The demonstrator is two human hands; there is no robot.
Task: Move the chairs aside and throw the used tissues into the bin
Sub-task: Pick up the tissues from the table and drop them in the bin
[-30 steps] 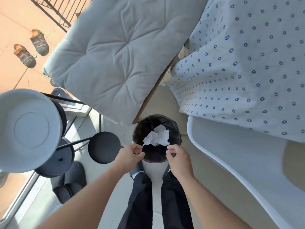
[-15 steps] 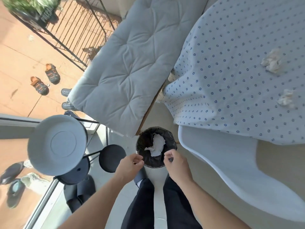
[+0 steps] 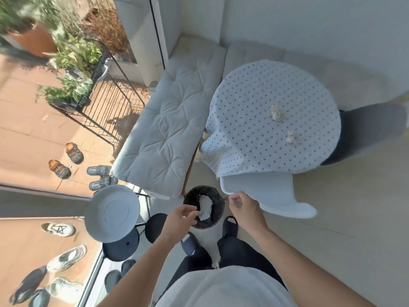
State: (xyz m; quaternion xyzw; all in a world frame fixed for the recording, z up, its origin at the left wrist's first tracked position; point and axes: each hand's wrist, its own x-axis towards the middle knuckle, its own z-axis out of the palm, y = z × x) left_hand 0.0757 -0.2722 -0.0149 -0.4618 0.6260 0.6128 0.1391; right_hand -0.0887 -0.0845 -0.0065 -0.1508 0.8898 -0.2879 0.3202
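Observation:
A round bin with a black liner (image 3: 190, 196) stands on the floor in front of my feet, with a white used tissue (image 3: 204, 207) lying inside. My left hand (image 3: 180, 220) hovers over the bin's left rim, fingers loosely curled and holding nothing. My right hand (image 3: 243, 207) is just right of the bin, thumb and forefinger pinched, next to the white chair's (image 3: 274, 194) edge. Two crumpled tissues (image 3: 276, 113) (image 3: 292, 138) lie on the round table with the dotted cloth (image 3: 247, 134). A dark chair (image 3: 367, 131) stands at the table's right.
A grey cushioned bench (image 3: 168, 134) runs left of the table. A stand with a white round tray (image 3: 111, 212) and black discs (image 3: 156, 227) is beside my left arm. Slippers (image 3: 115, 278) lie by the glass door; shoes, a fence and plants are outside.
The view has risen and pulled back, bringing the whole table top and its two tissues into sight. Both hands have moved slightly apart from the bin's rim. The tissue rests in the bin.

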